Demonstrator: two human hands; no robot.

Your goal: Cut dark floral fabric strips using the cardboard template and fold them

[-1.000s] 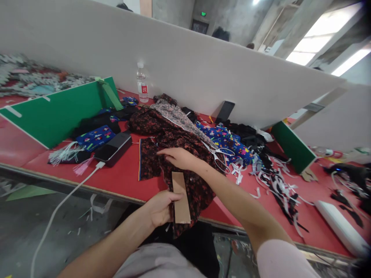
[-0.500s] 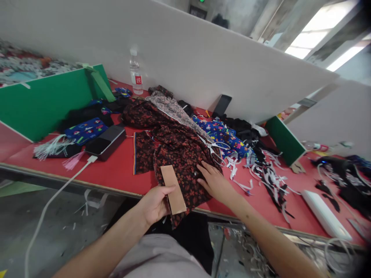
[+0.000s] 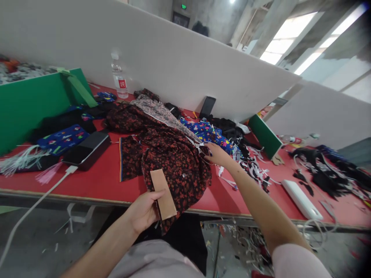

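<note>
My left hand (image 3: 145, 211) pinches a tan cardboard strip (image 3: 164, 193) against the near edge of a dark floral garment (image 3: 171, 158), thumb on top of the strip. The garment has red and brown flowers and spreads over the table, its lower corner hanging past the front edge. On its right side lie white-handled scissors (image 3: 194, 143), blades pointing to the upper left. My right hand (image 3: 216, 154) has its fingers curled round the scissors' handles, which it partly hides. A grey floral cloth (image 3: 162, 110) stretches behind the garment.
To the left are a black box-like device (image 3: 87, 150) with a white cable and a green divider (image 3: 37, 112). A water bottle (image 3: 119, 79) stands at the back. Blue patterned cloth (image 3: 203, 131), fabric scraps (image 3: 256, 170) and a white oblong case (image 3: 301, 199) lie rightward.
My right hand has left the garment's surface, moved up and away from me, and closed on the scissors' handles. My left hand still holds the strip and garment edge. The view has shifted right.
</note>
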